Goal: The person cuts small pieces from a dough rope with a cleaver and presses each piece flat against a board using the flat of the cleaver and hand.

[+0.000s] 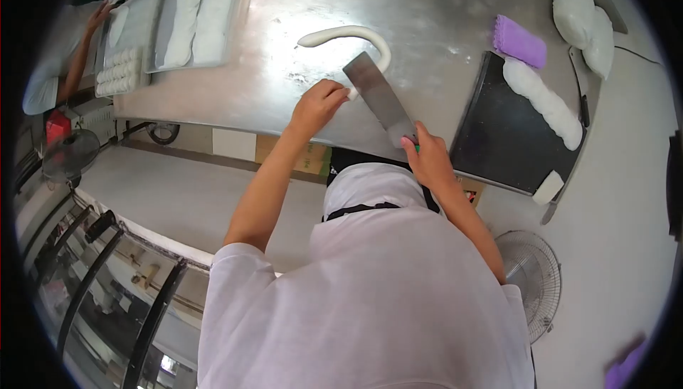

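Observation:
A long white rope of dough [348,32] lies in a hook-shaped curve on the steel table [277,97]. My left hand [316,110] is closed with its fingertips at the near end of this rope. In my right hand [431,161] is a cleaver [378,96], gripped by its handle, which the fingers mostly hide. Its broad blade slants up and left across the near part of the rope, beside my left fingertips. Whether the edge touches the dough I cannot tell.
Clear trays [153,33] hold dough pieces at the far left, near another person's arm [77,61]. To the right, a black board [491,125] carries a white dough log [542,101], beside a purple towel [520,41]. White filled bags [580,12] lie behind. A fan [530,282] stands below.

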`<state>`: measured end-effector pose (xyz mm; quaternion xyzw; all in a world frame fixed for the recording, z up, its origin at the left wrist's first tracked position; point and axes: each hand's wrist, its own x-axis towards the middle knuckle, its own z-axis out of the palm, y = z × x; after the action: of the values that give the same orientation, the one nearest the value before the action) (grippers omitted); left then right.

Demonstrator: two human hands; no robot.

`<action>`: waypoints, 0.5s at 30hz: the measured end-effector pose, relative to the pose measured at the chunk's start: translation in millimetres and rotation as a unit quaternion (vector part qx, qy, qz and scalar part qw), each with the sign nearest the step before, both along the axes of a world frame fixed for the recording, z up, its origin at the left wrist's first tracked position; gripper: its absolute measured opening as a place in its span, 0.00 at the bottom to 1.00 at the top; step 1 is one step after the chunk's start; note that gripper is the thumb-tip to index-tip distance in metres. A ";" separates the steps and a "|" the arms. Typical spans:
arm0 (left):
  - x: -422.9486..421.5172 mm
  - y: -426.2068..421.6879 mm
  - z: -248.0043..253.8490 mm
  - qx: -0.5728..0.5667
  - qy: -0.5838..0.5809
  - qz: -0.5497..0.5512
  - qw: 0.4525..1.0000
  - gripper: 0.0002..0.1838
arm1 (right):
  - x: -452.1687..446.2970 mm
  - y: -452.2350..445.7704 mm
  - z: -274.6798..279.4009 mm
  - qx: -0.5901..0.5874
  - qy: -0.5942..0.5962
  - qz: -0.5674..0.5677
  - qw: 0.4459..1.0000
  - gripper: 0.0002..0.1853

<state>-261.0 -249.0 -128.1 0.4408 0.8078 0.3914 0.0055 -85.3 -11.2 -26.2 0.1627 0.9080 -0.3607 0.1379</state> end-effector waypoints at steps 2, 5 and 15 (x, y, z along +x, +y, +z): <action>-5.9 2.8 2.6 -0.005 0.001 -0.018 1.000 0.18 | -4.8 -9.6 4.4 0.026 -0.017 0.007 1.000 0.15; -12.8 9.7 12.3 0.023 0.003 -0.048 0.999 0.16 | -9.9 -23.5 4.2 0.075 -0.046 0.012 0.996 0.12; 17.3 39.5 20.3 0.001 -0.175 0.152 0.973 0.11 | -4.4 -17.3 -26.2 -0.058 0.076 -0.136 0.986 0.16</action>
<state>-243.7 -209.5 -107.8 0.2379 0.8513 0.4595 0.0867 -89.7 -28.5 -52.4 0.2480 0.8629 -0.4394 0.0272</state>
